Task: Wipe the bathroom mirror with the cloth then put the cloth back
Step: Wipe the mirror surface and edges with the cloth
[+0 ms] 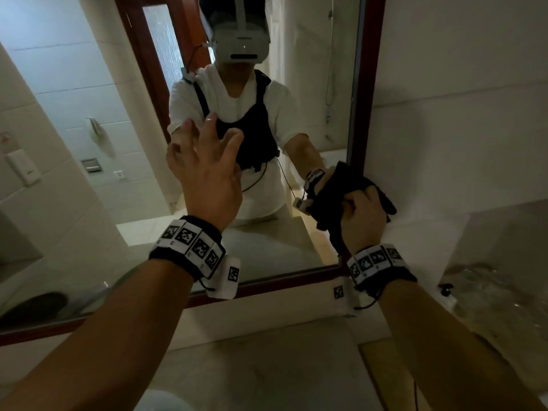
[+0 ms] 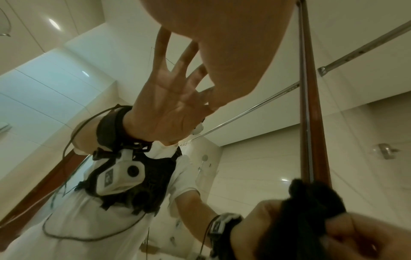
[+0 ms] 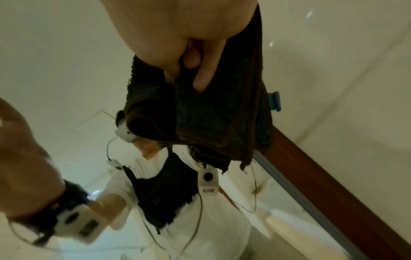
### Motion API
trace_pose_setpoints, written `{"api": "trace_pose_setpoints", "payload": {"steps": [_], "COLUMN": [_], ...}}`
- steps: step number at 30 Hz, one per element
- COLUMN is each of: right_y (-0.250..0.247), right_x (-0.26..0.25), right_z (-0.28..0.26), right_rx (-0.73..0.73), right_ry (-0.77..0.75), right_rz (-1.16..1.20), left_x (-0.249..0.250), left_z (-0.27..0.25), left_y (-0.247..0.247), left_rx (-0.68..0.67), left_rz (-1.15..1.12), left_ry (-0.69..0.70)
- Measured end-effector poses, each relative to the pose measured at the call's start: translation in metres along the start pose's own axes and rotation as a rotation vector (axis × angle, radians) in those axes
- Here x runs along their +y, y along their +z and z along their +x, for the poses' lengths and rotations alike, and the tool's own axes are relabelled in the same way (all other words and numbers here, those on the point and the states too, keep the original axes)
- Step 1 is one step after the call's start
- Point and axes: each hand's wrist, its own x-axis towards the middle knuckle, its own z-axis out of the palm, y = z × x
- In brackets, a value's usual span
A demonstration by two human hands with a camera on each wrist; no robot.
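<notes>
While the right hand (image 1: 363, 223) grips the dark cloth (image 1: 341, 188), wiping the mirror's (image 1: 89, 114) right edge.
Left hand (image 1: 204, 173) splayed, holding nothing; keep cloth flat, overlapping strokes leftward.

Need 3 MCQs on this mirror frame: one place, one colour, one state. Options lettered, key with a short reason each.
1. Where on the wood-framed bathroom mirror is the bunched cloth?
A. top left corner
B. near the lower right, by the frame's right side
C. centre

2. What colour is the cloth?
A. white
B. yellow
C. dark, near black

3. How is the left hand?
A. fingers spread, fingertips at the glass, holding nothing
B. gripping the cloth
C. closed in a fist

Key:
1 B, the cloth sits against the frame's right side, low on the mirror.
2 C, it reads dark in all three views.
3 A, the spread fingers meet their reflection; the right hand grips the cloth.
</notes>
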Motion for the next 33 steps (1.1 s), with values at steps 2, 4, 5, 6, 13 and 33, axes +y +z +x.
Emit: {"api": "trace_pose_setpoints", "payload": {"steps": [2, 4, 5, 6, 13, 33], "right_y": [0.008, 0.014, 0.017, 0.018, 0.015, -0.036], "right_x": [0.020, 0.037, 0.043, 0.048, 0.054, -0.045], "right_z": [-0.025, -0.049, -0.059, -0.064, -0.062, 0.059], "right_rx": [-0.072, -0.142, -0.166, -0.184, -0.224, -0.041], "right_ry": [0.046, 0.071, 0.080, 0.084, 0.045, -0.112], "right_rz": [-0.026, -0.041, -0.047, -0.051, -0.023, 0.052], "left_x": [0.000, -0.002, -0.002, -0.001, 0.009, 0.011], "left_z": [-0.001, -0.001, -0.001, -0.001, -0.002, 0.040], "left_y": [0.004, 0.007, 0.010, 0.012, 0.013, -0.029], "left_rx": [0.018, 0.048, 0.061, 0.072, 0.107, 0.009], "left_rz": [0.012, 0.007, 0.003, 0.004, -0.046, 0.031], "left_ry": [0.000, -0.006, -0.008, -0.011, -0.051, -0.092]}}
